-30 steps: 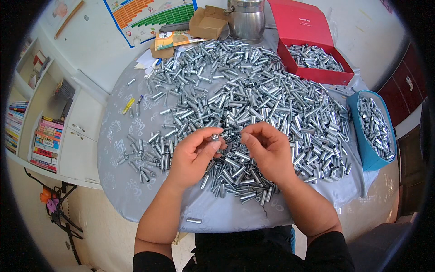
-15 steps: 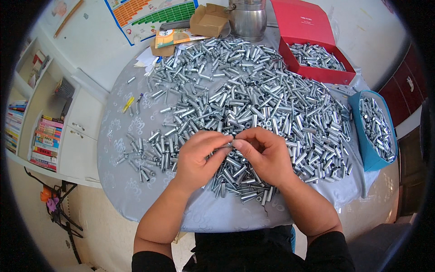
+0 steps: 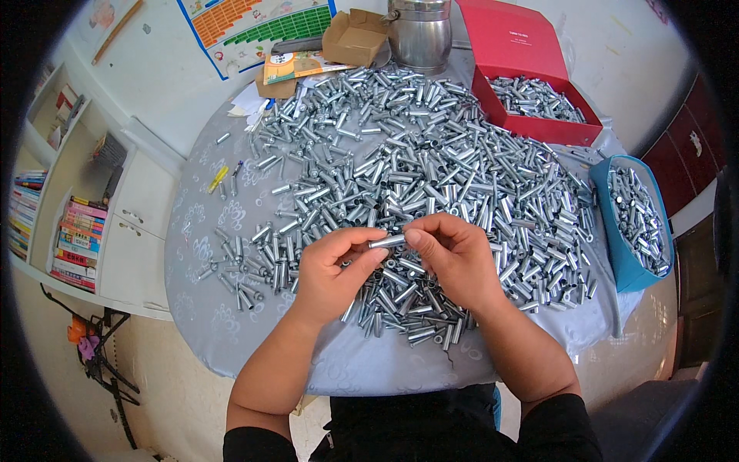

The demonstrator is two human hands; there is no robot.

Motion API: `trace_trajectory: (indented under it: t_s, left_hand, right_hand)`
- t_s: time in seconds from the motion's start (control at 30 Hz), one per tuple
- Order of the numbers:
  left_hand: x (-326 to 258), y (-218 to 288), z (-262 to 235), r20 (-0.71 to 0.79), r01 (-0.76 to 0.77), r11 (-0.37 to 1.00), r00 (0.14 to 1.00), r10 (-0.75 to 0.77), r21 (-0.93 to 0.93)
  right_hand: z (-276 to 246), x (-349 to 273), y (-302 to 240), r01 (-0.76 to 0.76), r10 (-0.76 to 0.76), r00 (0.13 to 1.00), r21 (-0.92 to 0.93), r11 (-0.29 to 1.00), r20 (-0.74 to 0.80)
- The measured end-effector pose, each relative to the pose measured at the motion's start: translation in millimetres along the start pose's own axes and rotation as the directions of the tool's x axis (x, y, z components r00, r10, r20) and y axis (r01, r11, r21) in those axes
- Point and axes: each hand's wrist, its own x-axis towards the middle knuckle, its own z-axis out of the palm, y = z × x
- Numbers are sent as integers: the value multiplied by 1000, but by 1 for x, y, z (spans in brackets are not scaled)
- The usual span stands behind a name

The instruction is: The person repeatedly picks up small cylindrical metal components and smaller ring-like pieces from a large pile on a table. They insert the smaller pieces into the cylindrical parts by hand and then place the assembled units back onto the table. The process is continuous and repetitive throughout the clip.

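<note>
A short silver metal sleeve (image 3: 385,242) lies nearly level between my two hands, over the near part of a wide pile of metal sleeves and bolts (image 3: 431,181). My left hand (image 3: 332,269) pinches its left part between thumb and fingers. At the right end, the thumb and forefinger of my right hand (image 3: 456,258) are closed on it, hiding that end. Whether a bolt sits inside the sleeve cannot be made out. Both forearms reach in over the table's near edge.
A grey patterned cloth covers the round table (image 3: 202,308). An open red box (image 3: 539,131) of metal pieces stands at the far right, a blue fabric bin (image 3: 616,239) of them nearer. Behind the pile are a steel pot (image 3: 419,38) and cardboard box (image 3: 352,35). A yellow pen-like item (image 3: 219,179) lies left.
My fingers have parted a little, and the sleeve between them now shows along its length. The pile and containers look the same.
</note>
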Motion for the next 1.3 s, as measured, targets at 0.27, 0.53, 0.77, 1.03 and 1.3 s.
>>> trace_trajectory:
  t_s: [0.27,0.53,0.77,1.03,1.3]
  left_hand:
    - [2,-2,-1,6,146,960,989,-149,-238]
    - [3,-4,-1,-3,137,955,990,-142,-265]
    - [3,-5,-2,-1,138,953,990,-144,-271]
    - [3,-3,-1,-4,156,937,986,-166,-314]
    - [4,-2,-1,-4,149,951,988,-156,-273]
  right_hand:
    - [2,-1,-3,64,-65,998,-19,998,-17]
    - [-1,0,1,111,-111,994,-65,992,1]
    - [-1,1,-1,91,-91,996,-25,996,2]
    - [-3,1,1,91,-90,996,-46,995,25]
    - [2,0,-2,92,-92,996,18,996,-18]
